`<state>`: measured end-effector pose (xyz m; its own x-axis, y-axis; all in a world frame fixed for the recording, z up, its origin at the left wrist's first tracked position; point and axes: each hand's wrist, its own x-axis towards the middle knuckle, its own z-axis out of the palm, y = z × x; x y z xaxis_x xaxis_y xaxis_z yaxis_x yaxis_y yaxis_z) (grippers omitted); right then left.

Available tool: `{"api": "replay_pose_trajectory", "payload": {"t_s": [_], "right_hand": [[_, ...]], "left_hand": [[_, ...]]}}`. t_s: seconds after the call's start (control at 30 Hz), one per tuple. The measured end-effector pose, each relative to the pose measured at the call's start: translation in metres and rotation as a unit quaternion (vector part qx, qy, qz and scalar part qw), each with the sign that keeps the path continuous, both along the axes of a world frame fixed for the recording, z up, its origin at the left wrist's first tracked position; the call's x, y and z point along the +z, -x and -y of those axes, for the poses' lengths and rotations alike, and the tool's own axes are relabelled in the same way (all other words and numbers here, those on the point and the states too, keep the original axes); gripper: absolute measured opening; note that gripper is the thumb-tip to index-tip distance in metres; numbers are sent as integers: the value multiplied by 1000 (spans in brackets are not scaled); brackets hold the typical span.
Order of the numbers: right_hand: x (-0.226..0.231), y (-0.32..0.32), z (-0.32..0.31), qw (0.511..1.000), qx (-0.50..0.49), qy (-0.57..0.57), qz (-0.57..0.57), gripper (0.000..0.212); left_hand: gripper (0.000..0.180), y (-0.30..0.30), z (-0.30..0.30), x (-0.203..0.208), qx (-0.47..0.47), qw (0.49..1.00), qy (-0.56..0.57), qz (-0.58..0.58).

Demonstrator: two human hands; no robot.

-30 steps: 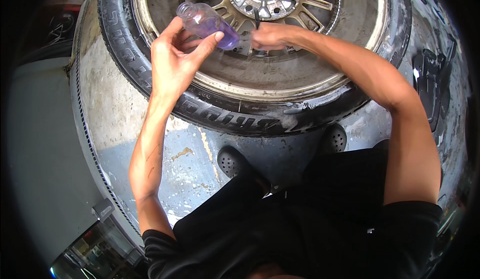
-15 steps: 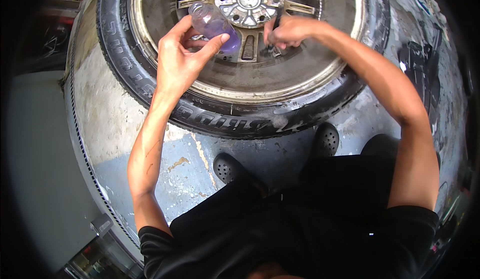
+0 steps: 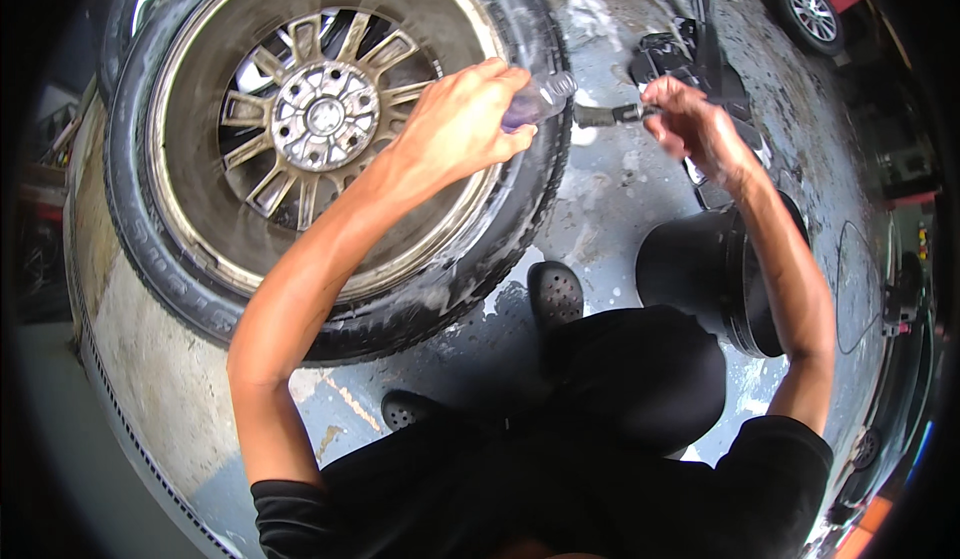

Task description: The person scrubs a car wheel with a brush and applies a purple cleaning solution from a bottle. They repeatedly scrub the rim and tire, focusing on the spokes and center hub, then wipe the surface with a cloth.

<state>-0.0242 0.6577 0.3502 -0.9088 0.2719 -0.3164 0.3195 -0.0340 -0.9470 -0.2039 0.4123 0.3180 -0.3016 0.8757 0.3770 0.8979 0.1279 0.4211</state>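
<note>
Purple-tinted bottle (image 3: pixel 543 101) within the left grip (image 3: pixel 468 114)

Paint-worn blue-grey floor (image 3: pixel 600 189), wheel (image 3: pixel 325 116) lying flat with black tire (image 3: pixel 140 209), black bucket (image 3: pixel 690 271), dark perforated clogs (image 3: pixel 556 294)

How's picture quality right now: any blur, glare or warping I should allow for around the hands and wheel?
Head view: right hand blurred, left hand and wheel hub clearer; head view: white patches on the floor, glare or suds, can't tell; head view: fisheye curves outer edges, corners go black, black bucket shows little detail.
</note>
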Motion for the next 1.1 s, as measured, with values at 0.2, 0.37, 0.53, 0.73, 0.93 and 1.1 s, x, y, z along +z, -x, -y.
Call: {"api": "replay_pose_trajectory", "payload": {"t_s": [0.2, 0.37, 0.53, 0.73, 0.93, 1.1], "right_hand": [[-24, -39, -17, 995, -88, 43, -37, 13], [-34, -49, -33, 989, -126, 62, -56, 12], [-38, -49, -46, 987, -130, 64, -63, 13], [-42, -50, -55, 980, -156, 104, -73, 10], [-46, -51, -58, 975, -163, 132, -78, 13], [-49, -45, -55, 977, -158, 117, -79, 17]], "left_hand": [[41, -3, -74, 4, -51, 980, 112, -158], [36, -11, -113, 4, -77, 964, 113, -226], [21, -15, -136, 2, -87, 946, 114, -291], [18, -12, -151, 1, -94, 942, 106, -306], [14, -11, -155, -2, -90, 935, 70, -337], [12, -11, -155, -2, -84, 926, 47, -365]]}}
